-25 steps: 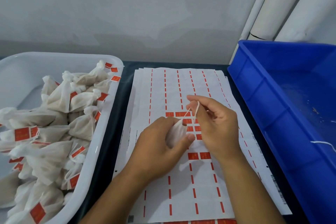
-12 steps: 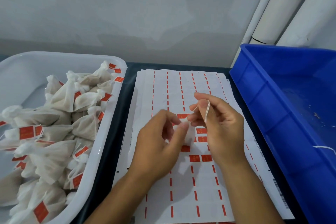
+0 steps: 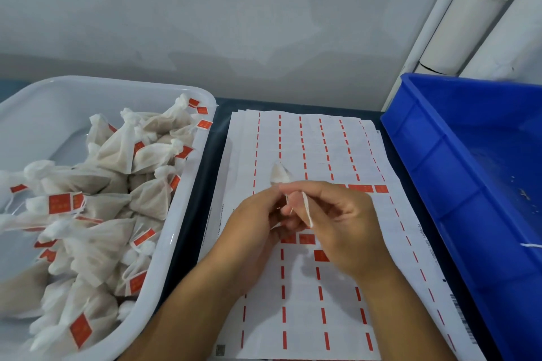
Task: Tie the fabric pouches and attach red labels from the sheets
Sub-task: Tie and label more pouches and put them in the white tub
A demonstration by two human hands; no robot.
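Observation:
A small white fabric pouch (image 3: 280, 174) pokes up above my two hands over the label sheets (image 3: 308, 141). My left hand (image 3: 249, 231) pinches the pouch from the left. My right hand (image 3: 337, 223) holds the pouch's white string (image 3: 307, 209), which loops over the index finger. Most of the pouch is hidden by my fingers. A few whole red labels (image 3: 365, 188) remain on the top sheet behind my right hand, and others (image 3: 306, 239) show just below my fingers.
A white tub (image 3: 187, 184) at the left holds several tied pouches with red labels (image 3: 60, 203). A blue bin (image 3: 457, 173) stands at the right with a bit of white string (image 3: 531, 245) inside. A wall and white pipes are behind.
The pouch has turned from low between my hands to pointing up above my fingers. Both hands have closed in together, and the string stays looped on my right index finger.

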